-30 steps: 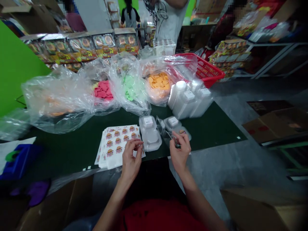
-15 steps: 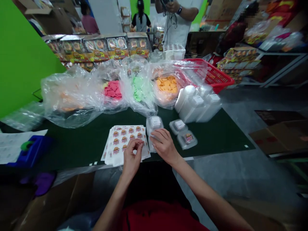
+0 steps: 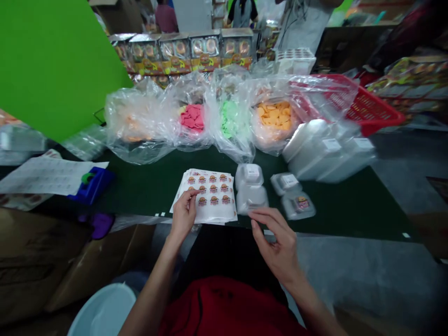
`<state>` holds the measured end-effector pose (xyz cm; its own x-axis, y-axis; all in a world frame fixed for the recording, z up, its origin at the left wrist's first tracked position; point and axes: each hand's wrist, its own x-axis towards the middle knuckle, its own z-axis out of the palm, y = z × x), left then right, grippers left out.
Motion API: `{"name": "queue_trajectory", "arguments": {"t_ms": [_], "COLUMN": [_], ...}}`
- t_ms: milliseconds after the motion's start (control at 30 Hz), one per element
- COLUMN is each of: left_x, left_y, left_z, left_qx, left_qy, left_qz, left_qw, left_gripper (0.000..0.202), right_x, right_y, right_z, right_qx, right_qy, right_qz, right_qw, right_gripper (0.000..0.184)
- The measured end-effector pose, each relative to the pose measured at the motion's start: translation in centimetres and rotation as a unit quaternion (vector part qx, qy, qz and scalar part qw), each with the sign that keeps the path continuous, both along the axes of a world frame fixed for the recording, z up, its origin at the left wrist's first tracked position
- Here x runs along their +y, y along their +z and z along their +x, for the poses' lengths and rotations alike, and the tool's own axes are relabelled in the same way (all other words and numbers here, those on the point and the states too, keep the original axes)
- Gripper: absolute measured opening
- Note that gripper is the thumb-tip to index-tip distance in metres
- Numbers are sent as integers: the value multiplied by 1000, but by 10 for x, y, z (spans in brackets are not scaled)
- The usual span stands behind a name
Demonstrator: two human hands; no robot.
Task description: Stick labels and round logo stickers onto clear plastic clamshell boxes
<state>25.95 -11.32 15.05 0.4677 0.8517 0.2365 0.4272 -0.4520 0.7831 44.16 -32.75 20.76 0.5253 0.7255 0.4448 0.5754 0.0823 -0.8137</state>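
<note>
My left hand [image 3: 184, 213] is over the left part of a stack of white sticker sheets [image 3: 215, 213] printed with burger pictures. Its thumb and forefinger meet at one of the stickers; whether they grip its edge is too small to see. My right hand [image 3: 276, 240] is open at the table's front edge, thumb apart from the fingers. Its fingertips lie close to the near end of a clear plastic clamshell box [image 3: 251, 195] with a white label on its far half. To the right lies another open clamshell [image 3: 286, 182], bearing a burger sticker [image 3: 301, 202] on its near half.
Stacked clear boxes [image 3: 320, 156] stand at the right, before a red basket [image 3: 373, 105]. Plastic bags hold pink [image 3: 192, 117], green [image 3: 229, 119] and orange pieces [image 3: 275, 115]. A blue tape dispenser [image 3: 94, 185] sits at left. Packed boxes [image 3: 206, 49] line the back.
My right hand has come off the clamshell toward me and opened. My left hand has moved left over the sheets. The camera view has turned left.
</note>
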Motion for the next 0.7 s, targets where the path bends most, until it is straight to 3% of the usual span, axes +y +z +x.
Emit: {"name": "queue_trajectory", "arguments": {"t_ms": [67, 167, 233, 300, 433, 600, 700], "left_x": [4, -5, -16, -25, -23, -1, 9], "left_y": [-11, -25, -31, -32, -29, -21, -23], "left_z": [-15, -24, -26, -31, -56, -83, -84], "left_qx": [51, 130, 169, 186, 176, 141, 114], "left_qy": [-37, -127, -182, -216, -227, -216, -218], "left_qz": [28, 54, 62, 65, 67, 49, 9], "left_qw": [998, 982, 967, 956, 955, 965, 969], "left_gripper": [34, 45, 47, 45, 42, 33, 30], "right_x": [-7, -4, 1, 5, 3, 7, 21], "right_y": [-21, -67, -91, -103, -102, -94, -90], "right_z": [-16, -38, -47, -49, -45, -49, -57], "right_qx": [157, 390, 507, 574, 616, 643, 629], "right_qy": [30, 83, 71, 37, -7, 18, 17], "right_qz": [-82, -186, -188, -161, -127, -142, -140], "right_qw": [984, 898, 838, 802, 778, 752, 765], "right_gripper": [17, 35, 51, 55, 50, 51, 49]}}
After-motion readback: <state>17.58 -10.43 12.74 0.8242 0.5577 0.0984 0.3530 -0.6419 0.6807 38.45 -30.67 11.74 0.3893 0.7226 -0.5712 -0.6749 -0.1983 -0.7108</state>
